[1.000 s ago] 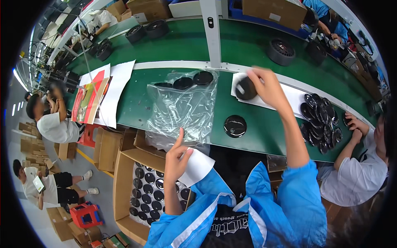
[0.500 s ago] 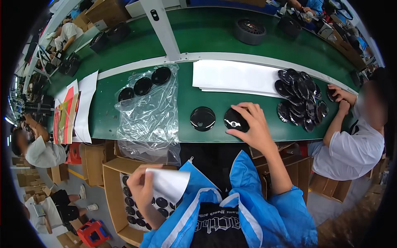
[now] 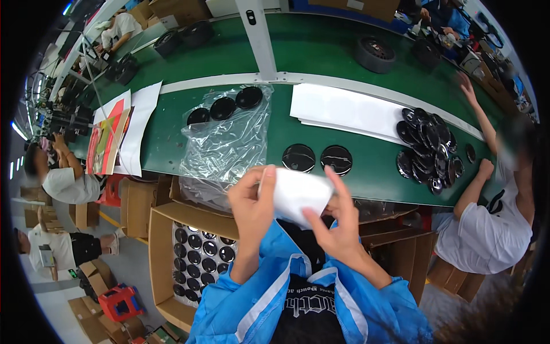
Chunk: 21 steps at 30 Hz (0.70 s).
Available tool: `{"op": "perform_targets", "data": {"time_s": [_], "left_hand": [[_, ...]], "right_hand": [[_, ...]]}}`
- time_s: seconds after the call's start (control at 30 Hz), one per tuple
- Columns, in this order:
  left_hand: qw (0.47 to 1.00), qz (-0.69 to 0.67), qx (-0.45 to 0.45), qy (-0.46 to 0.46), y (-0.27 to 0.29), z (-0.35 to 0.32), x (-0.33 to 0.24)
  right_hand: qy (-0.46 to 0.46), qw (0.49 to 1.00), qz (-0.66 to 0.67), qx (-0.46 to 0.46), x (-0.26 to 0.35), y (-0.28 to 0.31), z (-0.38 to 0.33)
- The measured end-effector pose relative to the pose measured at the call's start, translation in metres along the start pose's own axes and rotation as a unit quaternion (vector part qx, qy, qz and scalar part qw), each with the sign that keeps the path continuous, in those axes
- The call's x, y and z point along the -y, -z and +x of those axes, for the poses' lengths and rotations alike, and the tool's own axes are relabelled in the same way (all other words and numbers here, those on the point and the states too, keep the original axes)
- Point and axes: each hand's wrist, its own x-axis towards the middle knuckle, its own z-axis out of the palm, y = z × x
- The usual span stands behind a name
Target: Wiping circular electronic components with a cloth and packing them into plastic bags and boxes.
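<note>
Hands are both gripping a white paper sheet [image 3: 299, 195] near the person's chest: left hand [image 3: 252, 200] is pinching its left edge, right hand [image 3: 338, 226] is clamping it from below. Two black round discs [image 3: 316, 158] are lying just beyond on the green conveyor belt [image 3: 275, 135].

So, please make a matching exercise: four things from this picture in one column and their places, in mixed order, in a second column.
Things:
1. white sheet
2. clear plastic bag
3. pile of black discs
4. cardboard box

Places:
A. on the belt's right part
B. below the belt edge, with rows of discs inside
C. between both hands
D. on the belt, reaching over its near edge

Pairs: 1-C, 2-D, 3-A, 4-B
</note>
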Motion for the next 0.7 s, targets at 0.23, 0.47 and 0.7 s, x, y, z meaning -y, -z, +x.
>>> {"op": "perform_targets", "data": {"time_s": [0.23, 0.47, 0.7], "left_hand": [[0.968, 0.015, 0.118, -0.221, 0.01, -0.016, -0.022], [0.897, 0.168, 0.217, -0.347, 0.038, -0.035, -0.04], [0.965, 0.045, 0.218, -0.143, 0.024, -0.048, -0.016]], "right_hand": [[0.095, 0.991, 0.003, -0.099, 0.023, 0.019, 0.017], [0.352, 0.875, -0.286, 0.169, 0.046, 0.021, -0.002], [0.452, 0.801, -0.382, 0.093, 0.026, 0.026, 0.004]]}}
